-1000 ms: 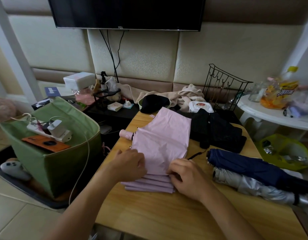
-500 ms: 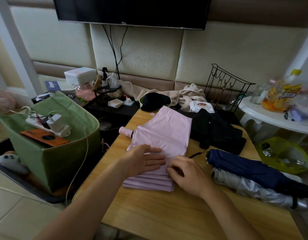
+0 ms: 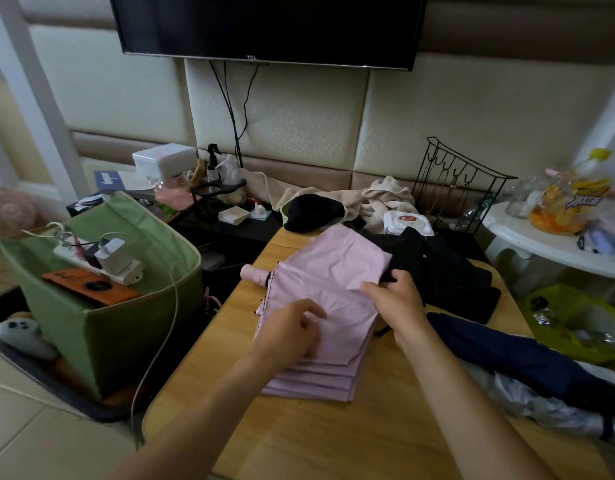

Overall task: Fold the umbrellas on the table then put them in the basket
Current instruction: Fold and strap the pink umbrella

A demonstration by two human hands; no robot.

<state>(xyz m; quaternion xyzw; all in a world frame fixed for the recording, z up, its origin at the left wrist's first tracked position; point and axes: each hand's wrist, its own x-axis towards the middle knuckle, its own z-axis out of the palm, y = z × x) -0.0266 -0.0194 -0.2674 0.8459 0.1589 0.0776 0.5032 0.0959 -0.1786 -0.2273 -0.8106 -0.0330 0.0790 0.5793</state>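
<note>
A pale pink umbrella (image 3: 319, 299) lies flattened in stacked pleats on the wooden table (image 3: 333, 441). The left hand (image 3: 292, 336) rests on it, fingers loosely curled and grasping nothing; the right hand (image 3: 397, 299) pinches a fold's edge.

We take this for a lived-in room of a home: a television (image 3: 268, 27) hangs on a padded wall (image 3: 437, 123), its cables trailing down. Around the wooden bench (image 3: 333, 438) we see household clutter: a crumpled towel (image 3: 385, 197), a spray bottle (image 3: 213, 164), a green fabric basket (image 3: 126, 327) holding a power strip (image 3: 101, 263), and snacks on a white side table (image 3: 548, 242).
</note>
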